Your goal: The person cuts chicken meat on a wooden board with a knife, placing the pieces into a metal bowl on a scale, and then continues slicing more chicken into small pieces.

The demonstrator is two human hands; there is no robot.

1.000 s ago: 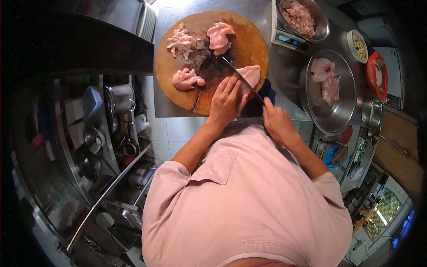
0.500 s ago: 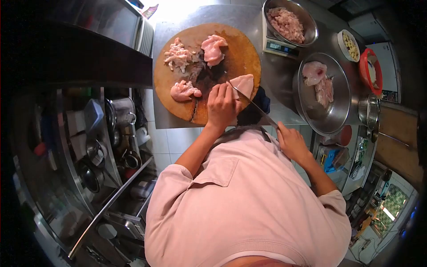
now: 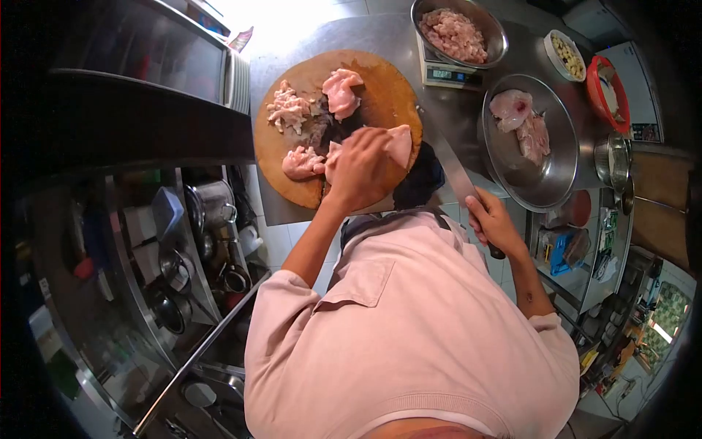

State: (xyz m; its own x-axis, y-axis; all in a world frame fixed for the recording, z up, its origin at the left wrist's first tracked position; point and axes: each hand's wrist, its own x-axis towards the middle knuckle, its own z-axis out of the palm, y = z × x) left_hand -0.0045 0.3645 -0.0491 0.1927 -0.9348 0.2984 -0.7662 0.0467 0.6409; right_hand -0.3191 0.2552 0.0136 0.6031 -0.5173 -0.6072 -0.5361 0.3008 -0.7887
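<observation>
On the round wooden chopping board [image 3: 398, 77], my left hand [image 3: 358, 170] is closed over pale raw meat that looks like chicken. Part of that meat piece [image 3: 399, 145] shows beyond my fingers, and more pink meat shows by my thumb side; my fingertips are partly hidden. My right hand [image 3: 491, 219] grips a knife [image 3: 455, 170] by its dark handle, the long blade angled away past the board's right side. Also on the board are a raw meat slab [image 3: 341, 94], a heap of chopped trimmings [image 3: 288, 107] and a small meat lump [image 3: 302, 162].
Minced meat fills a steel bowl [image 3: 499, 55] on a digital scale [image 3: 447, 74]. To the right, a large steel basin [image 3: 567, 157] holds raw meat pieces. Behind it are a white dish [image 3: 567, 55] and a red basin [image 3: 608, 91]. A dark cloth [image 3: 424, 175] hangs at the table edge.
The knife has come away from the meat and swung to the right, off the board. My left hand has shifted forward over the meat. The camera view has also shifted slightly.
</observation>
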